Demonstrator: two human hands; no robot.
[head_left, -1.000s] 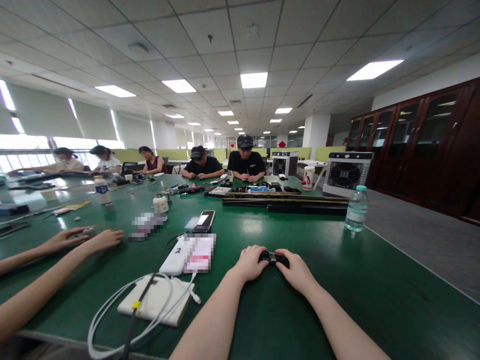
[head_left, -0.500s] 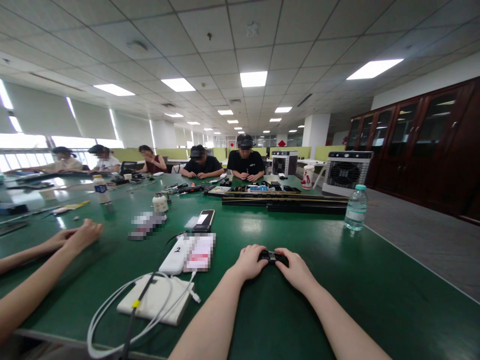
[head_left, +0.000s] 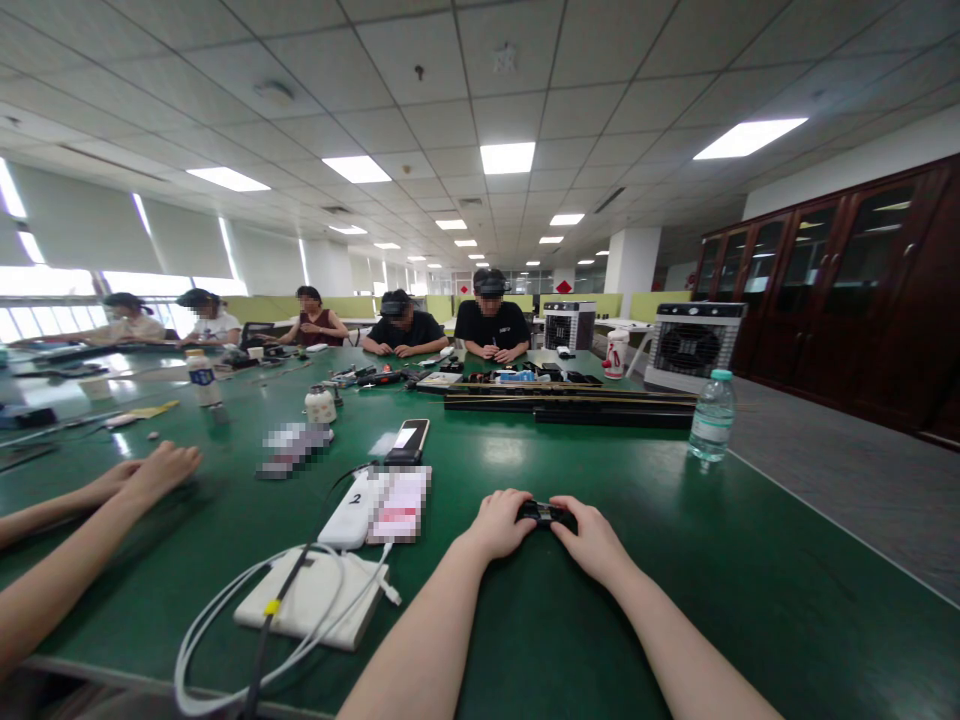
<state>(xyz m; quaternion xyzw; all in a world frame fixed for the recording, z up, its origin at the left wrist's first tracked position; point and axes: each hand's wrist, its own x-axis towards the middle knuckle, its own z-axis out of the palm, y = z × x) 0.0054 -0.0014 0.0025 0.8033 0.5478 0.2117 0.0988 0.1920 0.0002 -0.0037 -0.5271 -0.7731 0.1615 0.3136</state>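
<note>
A small black object (head_left: pixel 545 513) with a lighter patch in its middle lies low over the green table (head_left: pixel 720 580), between my two hands; its exact kind is unclear. My left hand (head_left: pixel 501 522) grips its left end, thumb along the near side and fingers curled round it. On the opposite end is my right hand (head_left: pixel 589 535), with the thumb on the near edge and the fingers mostly hidden. Left of my hands, apart from them, lie a white power bank (head_left: pixel 347 510) marked 2 and a phone (head_left: pixel 400 503) beside it.
A looped white cable (head_left: pixel 196 630) lies over a cream-coloured flat box (head_left: pixel 330 600). A water bottle (head_left: pixel 712 415) stands at the right edge. Dark long strips (head_left: pixel 600 403) lie further back. A co-worker's hands (head_left: pixel 161 475) are at the left; several people sit around the table.
My hands and the black object look unmoved. The neighbour's hands at the left have shifted slightly. A person in a maroon top at the far side has moved to the right and sits more upright.
</note>
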